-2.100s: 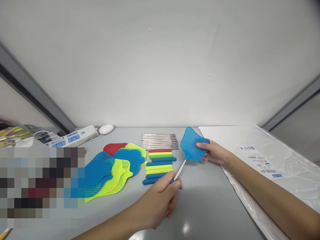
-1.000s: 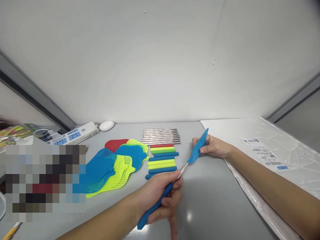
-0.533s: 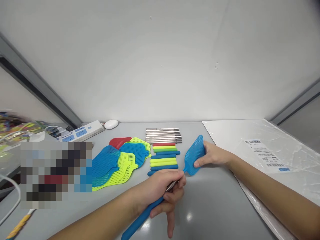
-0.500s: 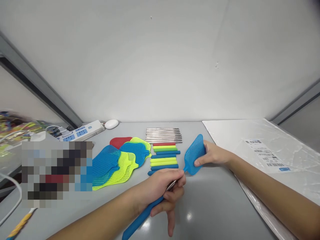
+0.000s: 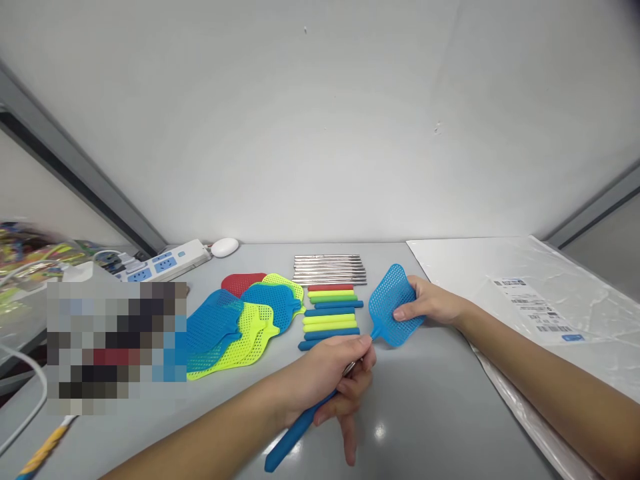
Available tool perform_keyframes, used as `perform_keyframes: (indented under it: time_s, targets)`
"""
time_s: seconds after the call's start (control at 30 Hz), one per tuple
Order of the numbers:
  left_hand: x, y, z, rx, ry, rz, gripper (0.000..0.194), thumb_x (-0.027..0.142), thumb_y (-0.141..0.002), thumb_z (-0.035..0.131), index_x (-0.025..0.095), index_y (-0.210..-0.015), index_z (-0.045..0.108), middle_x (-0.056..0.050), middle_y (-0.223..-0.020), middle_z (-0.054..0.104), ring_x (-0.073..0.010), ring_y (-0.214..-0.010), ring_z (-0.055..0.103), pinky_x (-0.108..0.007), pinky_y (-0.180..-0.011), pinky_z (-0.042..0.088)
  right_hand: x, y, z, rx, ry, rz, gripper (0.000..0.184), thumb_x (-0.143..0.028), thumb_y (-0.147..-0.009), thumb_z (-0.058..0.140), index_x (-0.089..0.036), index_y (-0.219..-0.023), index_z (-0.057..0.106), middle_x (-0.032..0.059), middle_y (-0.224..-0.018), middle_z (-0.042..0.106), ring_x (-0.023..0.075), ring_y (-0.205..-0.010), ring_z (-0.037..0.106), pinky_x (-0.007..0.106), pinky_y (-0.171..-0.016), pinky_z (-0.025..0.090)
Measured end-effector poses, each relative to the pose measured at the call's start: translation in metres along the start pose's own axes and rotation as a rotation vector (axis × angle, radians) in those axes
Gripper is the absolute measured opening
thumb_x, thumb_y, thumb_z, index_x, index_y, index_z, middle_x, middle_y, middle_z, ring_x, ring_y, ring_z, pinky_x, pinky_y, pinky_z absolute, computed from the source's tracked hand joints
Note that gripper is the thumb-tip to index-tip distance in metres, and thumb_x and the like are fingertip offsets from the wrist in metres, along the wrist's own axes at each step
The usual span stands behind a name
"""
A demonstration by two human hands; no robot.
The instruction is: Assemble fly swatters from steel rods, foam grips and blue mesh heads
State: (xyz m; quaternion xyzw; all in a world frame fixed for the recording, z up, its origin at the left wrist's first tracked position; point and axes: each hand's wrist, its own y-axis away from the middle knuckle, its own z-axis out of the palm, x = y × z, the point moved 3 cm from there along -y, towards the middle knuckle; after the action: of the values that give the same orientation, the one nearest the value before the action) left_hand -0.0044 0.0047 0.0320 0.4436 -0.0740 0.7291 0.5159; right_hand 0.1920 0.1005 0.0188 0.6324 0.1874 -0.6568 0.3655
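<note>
Swatter head [image 5: 393, 300], blue and perforated, in line with a metal rod [image 5: 349, 367] and a blue grip [image 5: 293, 437], the three forming one piece held above the near middle of the grey table [image 5: 425, 407]. Left hand [image 5: 327, 373] grasping the rod, thumb and forefinger pinched at the neck of the head, with the grip slanting out below the palm toward the near edge. Right hand [image 5: 433, 303] grasping the right side of the head, thumb on its face. Judged from this arrangement, one set of parts is essentially together; whether the head is fully seated on the rod cannot be told, since the left fingertips cover the joint.

Parts lying separate, apparently yet to be joined: to the left, overlapping loose heads [image 5: 257, 343] in red, yellow and blue; at the far middle, a row of bare metal rods [image 5: 330, 270]; nearer, a column of loose grips [image 5: 330, 321] in red, yellow, green and blue. No second joined swatter can be made out, though a pixelated patch hides part of the left side. At right, a white wrapped sheet [image 5: 465, 287] bearing a label [image 5: 543, 312].
</note>
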Motion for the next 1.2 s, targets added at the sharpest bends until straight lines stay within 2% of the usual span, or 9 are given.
perform_keyframes:
  time_s: [0.1,0.23,0.3,0.6,0.7,0.8,0.93,1.07,1.2]
  targets:
    - [0.001,0.004,0.002,0.114,-0.170,-0.025,0.033,0.047,-0.097,0.032,0.021,-0.078,0.041,0.011,-0.047,0.032,-0.0039,-0.025,0.026,-0.021,-0.035,0.043,-0.001,0.001,-0.002,0.005,-0.005,0.016,0.043,-0.024,-0.067,0.081,-0.012,-0.107,0.069,0.0074,-0.089,0.074,0.0177,-0.078,0.068,0.028,-0.069,0.056]
    - [0.000,0.009,0.003,0.277,-0.370,-0.142,0.038,0.056,-0.094,0.031,0.022,-0.082,0.042,0.009,-0.052,0.035,-0.0109,-0.033,0.050,-0.015,-0.029,0.029,-0.002,0.003,-0.002,0.003,-0.004,0.051,0.043,-0.024,-0.067,0.081,-0.012,-0.106,0.070,0.0072,-0.089,0.074,0.0175,-0.076,0.069,0.027,-0.068,0.056]
    - [-0.001,0.010,0.003,0.307,-0.408,-0.155,0.038,0.057,-0.094,0.030,0.022,-0.082,0.042,0.008,-0.053,0.035,-0.0128,-0.036,0.054,-0.015,-0.028,0.030,-0.003,0.003,-0.001,0.000,-0.005,0.067,0.041,-0.024,-0.067,0.082,-0.012,-0.104,0.070,0.0072,-0.088,0.074,0.0171,-0.075,0.068,0.027,-0.068,0.056]
    - [-0.005,-0.002,-0.002,0.222,-0.263,0.015,0.032,0.046,-0.097,0.032,0.022,-0.077,0.039,0.011,-0.046,0.034,-0.0055,-0.025,0.027,-0.028,-0.038,0.051,-0.003,0.000,-0.005,0.050,-0.026,0.173,0.040,-0.023,-0.065,0.083,-0.010,-0.100,0.070,0.0077,-0.089,0.074,0.0170,-0.073,0.067,0.026,-0.062,0.054]
    - [-0.006,-0.005,0.000,0.195,-0.175,0.124,0.031,0.044,-0.098,0.032,0.022,-0.077,0.040,0.011,-0.046,0.038,-0.0048,-0.025,0.024,-0.029,-0.040,0.052,-0.003,-0.002,-0.011,0.093,-0.095,0.117,0.031,-0.028,-0.068,0.082,-0.010,-0.090,0.068,0.0036,-0.070,0.069,0.0108,-0.054,0.058,0.020,-0.046,0.044]
    - [-0.006,-0.007,0.002,0.206,-0.104,0.229,0.031,0.043,-0.098,0.032,0.022,-0.077,0.039,0.011,-0.047,0.039,-0.0046,-0.025,0.024,-0.029,-0.039,0.052,-0.006,-0.003,-0.011,0.148,-0.159,-0.006,0.031,-0.043,-0.074,0.075,-0.016,-0.079,0.062,-0.0040,-0.056,0.057,0.0065,-0.045,0.047,0.019,-0.043,0.038]
    - [-0.006,-0.009,0.000,0.262,-0.060,0.325,0.032,0.045,-0.098,0.033,0.022,-0.077,0.038,0.011,-0.050,0.040,-0.0041,-0.025,0.025,-0.031,-0.038,0.052,-0.004,-0.005,0.020,0.133,-0.151,-0.089,0.035,-0.050,-0.074,0.073,-0.018,-0.079,0.060,-0.0032,-0.064,0.058,0.0070,-0.048,0.048,0.022,-0.048,0.040]
    - [-0.008,-0.012,-0.001,0.275,-0.089,0.308,0.030,0.046,-0.098,0.033,0.022,-0.082,0.041,0.012,-0.049,0.041,-0.0048,-0.025,0.027,-0.032,-0.038,0.052,0.005,-0.009,0.060,0.095,-0.006,-0.142,0.036,-0.047,-0.083,0.066,-0.016,-0.068,0.059,-0.0020,-0.060,0.054,0.0085,-0.052,0.047,0.024,-0.053,0.037]
    - [-0.009,-0.013,0.000,0.291,-0.131,0.274,0.029,0.045,-0.098,0.033,0.022,-0.083,0.041,0.012,-0.047,0.039,-0.0050,-0.024,0.028,-0.030,-0.038,0.051,0.012,-0.010,0.070,0.180,0.018,-0.185,0.041,-0.051,-0.087,0.059,-0.017,-0.064,0.055,-0.0044,-0.056,0.046,0.0080,-0.050,0.039,0.024,-0.049,0.030]
